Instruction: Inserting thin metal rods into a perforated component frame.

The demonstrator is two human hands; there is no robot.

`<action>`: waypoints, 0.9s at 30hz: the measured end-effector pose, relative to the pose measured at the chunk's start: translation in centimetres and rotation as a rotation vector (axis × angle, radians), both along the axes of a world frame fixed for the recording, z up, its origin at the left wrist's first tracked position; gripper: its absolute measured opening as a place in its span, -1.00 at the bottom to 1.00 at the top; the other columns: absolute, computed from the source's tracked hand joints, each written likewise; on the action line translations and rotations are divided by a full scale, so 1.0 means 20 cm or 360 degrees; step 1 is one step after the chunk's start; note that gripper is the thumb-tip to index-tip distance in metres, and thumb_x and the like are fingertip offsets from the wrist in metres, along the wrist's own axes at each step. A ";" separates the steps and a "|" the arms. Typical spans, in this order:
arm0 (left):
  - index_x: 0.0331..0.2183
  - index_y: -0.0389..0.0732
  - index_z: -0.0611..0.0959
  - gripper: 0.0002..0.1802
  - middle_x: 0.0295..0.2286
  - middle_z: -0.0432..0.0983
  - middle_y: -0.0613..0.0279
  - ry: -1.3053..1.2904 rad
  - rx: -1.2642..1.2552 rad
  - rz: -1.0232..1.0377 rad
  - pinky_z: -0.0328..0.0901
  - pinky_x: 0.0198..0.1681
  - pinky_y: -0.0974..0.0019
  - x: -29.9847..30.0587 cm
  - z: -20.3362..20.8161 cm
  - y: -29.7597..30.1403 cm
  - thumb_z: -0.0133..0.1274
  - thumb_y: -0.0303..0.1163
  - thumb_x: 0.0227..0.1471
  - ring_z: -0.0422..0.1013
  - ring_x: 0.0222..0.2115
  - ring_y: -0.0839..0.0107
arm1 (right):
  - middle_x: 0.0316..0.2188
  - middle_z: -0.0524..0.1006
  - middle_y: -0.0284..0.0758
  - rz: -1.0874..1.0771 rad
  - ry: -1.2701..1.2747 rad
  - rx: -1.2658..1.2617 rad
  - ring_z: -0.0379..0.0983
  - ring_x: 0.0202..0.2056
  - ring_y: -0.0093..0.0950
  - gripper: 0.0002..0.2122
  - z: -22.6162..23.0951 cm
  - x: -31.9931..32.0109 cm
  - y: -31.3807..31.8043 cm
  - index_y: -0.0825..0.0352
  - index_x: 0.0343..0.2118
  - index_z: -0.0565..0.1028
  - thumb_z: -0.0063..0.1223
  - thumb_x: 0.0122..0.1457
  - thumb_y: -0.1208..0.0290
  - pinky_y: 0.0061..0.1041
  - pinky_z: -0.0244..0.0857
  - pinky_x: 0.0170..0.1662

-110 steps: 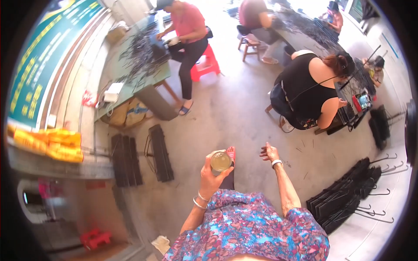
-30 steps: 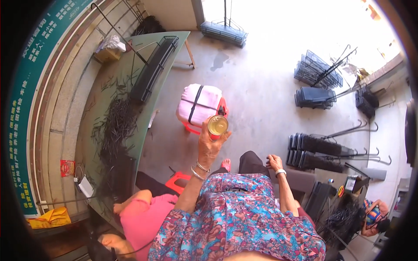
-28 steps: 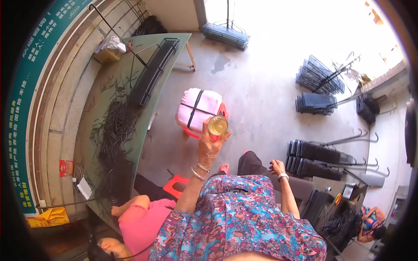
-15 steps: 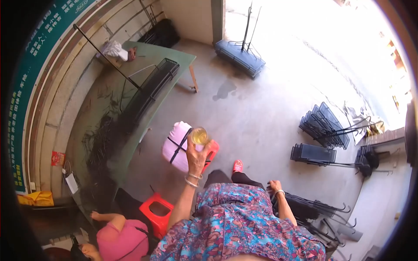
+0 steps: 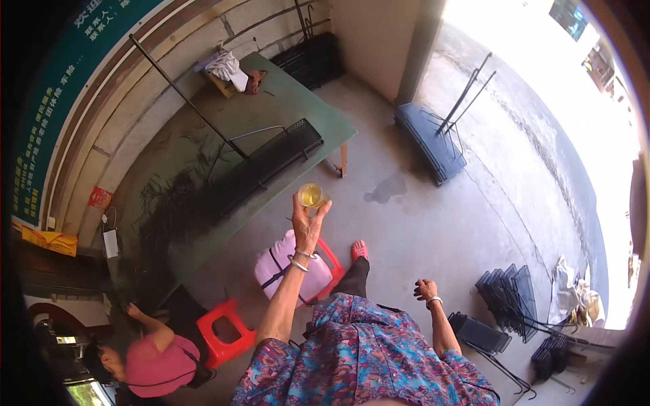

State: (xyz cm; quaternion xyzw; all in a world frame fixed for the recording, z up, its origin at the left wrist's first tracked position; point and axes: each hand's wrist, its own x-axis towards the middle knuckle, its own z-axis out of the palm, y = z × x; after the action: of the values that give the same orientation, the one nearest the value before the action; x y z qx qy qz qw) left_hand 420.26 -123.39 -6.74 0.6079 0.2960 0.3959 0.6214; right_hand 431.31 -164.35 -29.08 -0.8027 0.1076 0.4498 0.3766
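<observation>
In my left hand (image 5: 308, 229), held out in front of me, is a clear glass (image 5: 310, 195) of pale yellow liquid; thumb and fingers wrap round it. Below that arm stands a red plastic stool (image 5: 330, 262) with a pink cushion (image 5: 281, 271) strapped by a dark band. My right hand (image 5: 426, 290) hangs at my side, its fingers loosely bent and slightly apart, with nothing seen in it. Black wire racks (image 5: 508, 298) on the floor lie to its right, apart from it.
A green table (image 5: 284, 95) at left carries a long black rack (image 5: 271, 159) and scattered dark rods (image 5: 162, 223). Another person (image 5: 159, 362) in pink is at lower left beside a red stool (image 5: 227, 331). Ahead, a black rack (image 5: 430, 142) stands on the floor by the bright doorway.
My view has shifted and turned as I step forward. The glass stays in my left hand, now nearer the table. My right hand has swung clear of the racks beside me.
</observation>
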 end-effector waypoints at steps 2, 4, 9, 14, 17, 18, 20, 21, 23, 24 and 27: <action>-0.12 -0.26 0.36 -0.46 -0.19 0.39 0.16 -0.0004 -0.0011 0.0070 0.34 -0.09 0.31 0.12 -0.04 0.15 0.27 -0.42 -0.13 0.38 -0.18 0.37 | -0.56 0.56 -0.20 -0.0040 0.0090 -0.0069 0.55 -0.60 -0.37 -0.76 -0.02 0.10 0.00 0.43 -0.32 0.51 -0.11 0.14 0.35 -0.43 0.45 -0.60; -0.13 -0.27 0.37 -0.46 -0.19 0.40 0.16 0.0005 -0.0012 0.0148 0.32 -0.08 0.31 0.25 -0.03 0.30 0.28 -0.42 -0.13 0.38 -0.18 0.37 | -0.54 0.56 -0.17 -0.0019 0.0143 -0.0185 0.55 -0.58 -0.36 -0.77 -0.01 0.20 0.02 0.43 -0.31 0.51 -0.11 0.13 0.38 -0.40 0.46 -0.58; -0.12 -0.26 0.38 -0.43 -0.20 0.42 0.17 0.0011 0.0028 0.0355 0.28 -0.07 0.31 0.53 -0.13 0.74 0.30 -0.39 -0.15 0.38 -0.19 0.38 | -0.54 0.55 -0.13 0.0159 0.0019 -0.0247 0.48 -0.63 -0.34 -0.75 0.06 0.50 0.24 0.44 -0.30 0.52 -0.05 0.08 0.35 -0.37 0.40 -0.62; -0.12 -0.25 0.39 -0.41 -0.22 0.45 0.21 0.0049 0.0069 0.0558 0.29 -0.09 0.31 0.79 -0.24 1.16 0.32 -0.37 -0.18 0.39 -0.21 0.41 | -0.60 0.55 -0.20 0.0643 -0.0251 -0.0193 0.45 -0.65 -0.43 -0.72 0.06 0.81 0.60 0.43 -0.34 0.57 0.00 0.03 0.29 -0.44 0.33 -0.62; -0.07 -0.25 0.35 -0.33 -0.16 0.40 0.19 0.0096 -0.0063 0.0576 0.29 -0.05 0.30 0.90 -0.31 1.40 0.35 -0.33 -0.19 0.37 -0.14 0.38 | -0.61 0.55 -0.21 0.0788 -0.0263 -0.0168 0.44 -0.66 -0.44 -0.71 0.04 1.00 0.85 0.42 -0.34 0.57 0.01 0.04 0.27 -0.44 0.32 -0.61; -0.07 -0.25 0.34 -0.32 -0.16 0.40 0.18 0.0174 -0.0076 0.0608 0.29 -0.06 0.29 0.97 -0.30 1.46 0.35 -0.34 -0.20 0.37 -0.15 0.37 | -0.61 0.55 -0.20 0.0788 -0.0260 -0.0182 0.44 -0.66 -0.45 -0.72 0.03 1.07 0.92 0.41 -0.34 0.57 0.00 0.04 0.27 -0.43 0.32 -0.61; -0.09 -0.24 0.36 -0.35 -0.19 0.43 0.20 0.0132 -0.0037 0.0670 0.29 -0.09 0.30 1.10 -0.39 1.63 0.34 -0.33 -0.19 0.38 -0.17 0.39 | -0.56 0.56 -0.17 0.1094 -0.0395 -0.0162 0.50 -0.61 -0.43 -0.75 -0.10 1.25 1.00 0.38 -0.36 0.58 -0.01 0.06 0.30 -0.46 0.42 -0.55; -0.11 -0.22 0.38 -0.39 -0.23 0.45 0.22 0.0126 0.0011 0.0721 0.29 -0.11 0.31 1.10 -0.48 1.71 0.33 -0.33 -0.18 0.39 -0.20 0.40 | -0.53 0.57 -0.15 0.0934 -0.0197 -0.0193 0.51 -0.58 -0.41 -0.75 -0.11 1.31 1.11 0.39 -0.33 0.56 -0.02 0.07 0.30 -0.46 0.43 -0.55; -0.09 -0.19 0.38 -0.36 -0.23 0.45 0.24 0.0234 0.0119 0.0865 0.29 -0.12 0.29 1.05 -0.66 1.90 0.34 -0.33 -0.21 0.38 -0.20 0.38 | -0.50 0.57 -0.14 0.0816 0.0000 -0.0221 0.53 -0.56 -0.39 -0.73 -0.09 1.41 1.34 0.40 -0.30 0.54 -0.02 0.08 0.30 -0.46 0.45 -0.54; -0.09 -0.18 0.39 -0.35 -0.23 0.45 0.24 0.0246 0.0085 0.0896 0.29 -0.12 0.28 1.05 -0.73 1.96 0.35 -0.33 -0.23 0.39 -0.20 0.37 | -0.48 0.57 -0.13 0.0698 0.0097 -0.0191 0.54 -0.55 -0.38 -0.72 -0.06 1.44 1.43 0.42 -0.25 0.51 -0.03 0.10 0.30 -0.46 0.44 -0.55; -0.10 -0.18 0.40 -0.31 -0.26 0.48 0.23 0.0320 0.0043 0.1001 0.32 -0.16 0.25 1.06 -0.91 2.14 0.38 -0.31 -0.29 0.42 -0.25 0.34 | -0.50 0.56 -0.19 0.0576 0.0210 -0.0087 0.52 -0.56 -0.41 -0.72 0.03 1.55 1.68 0.40 -0.19 0.45 -0.07 0.16 0.28 -0.47 0.41 -0.57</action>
State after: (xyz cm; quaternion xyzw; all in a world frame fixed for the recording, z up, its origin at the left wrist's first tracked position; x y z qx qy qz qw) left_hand 441.44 -80.59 -24.98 0.5308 0.5238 0.5104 0.4282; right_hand 462.33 -130.74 -28.52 -0.7876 -0.0018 0.5588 0.2596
